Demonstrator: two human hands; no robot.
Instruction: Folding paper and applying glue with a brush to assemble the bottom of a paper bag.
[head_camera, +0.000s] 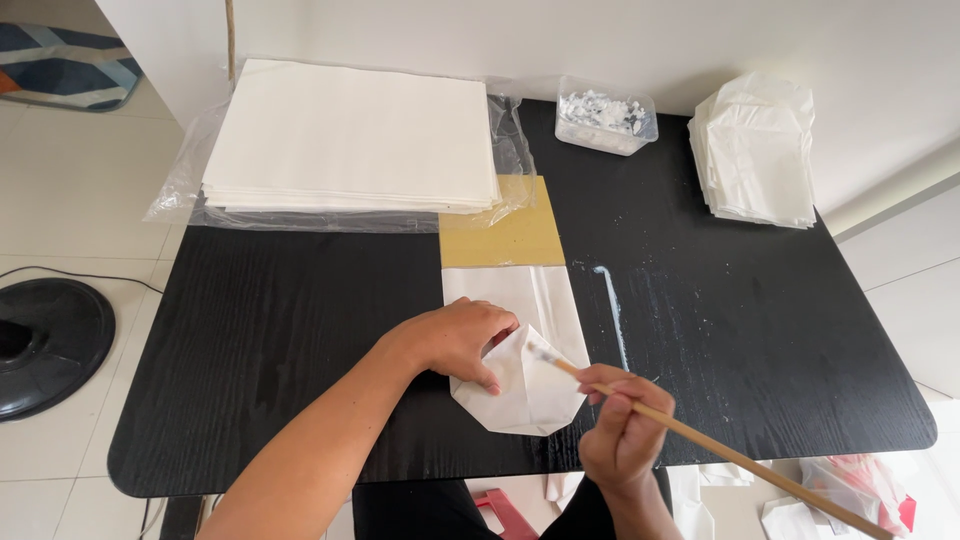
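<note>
A white paper bag (530, 340) lies flat on the black table (760, 330), its bottom end folded into a pointed flap near the front edge. My left hand (455, 340) presses down on the folded flap. My right hand (622, 430) grips a long wooden stick (720, 455) like a brush. The stick's whitish tip (545, 355) touches the fold of the bag. A brown cardboard piece (505, 235) sticks out above the bag's far end.
A large stack of white paper sheets (345, 140) on clear plastic sits at the back left. A clear tub of white glue (605, 120) stands at the back centre. Folded white bags (755, 150) are piled back right. A white glue streak (612, 310) marks the table.
</note>
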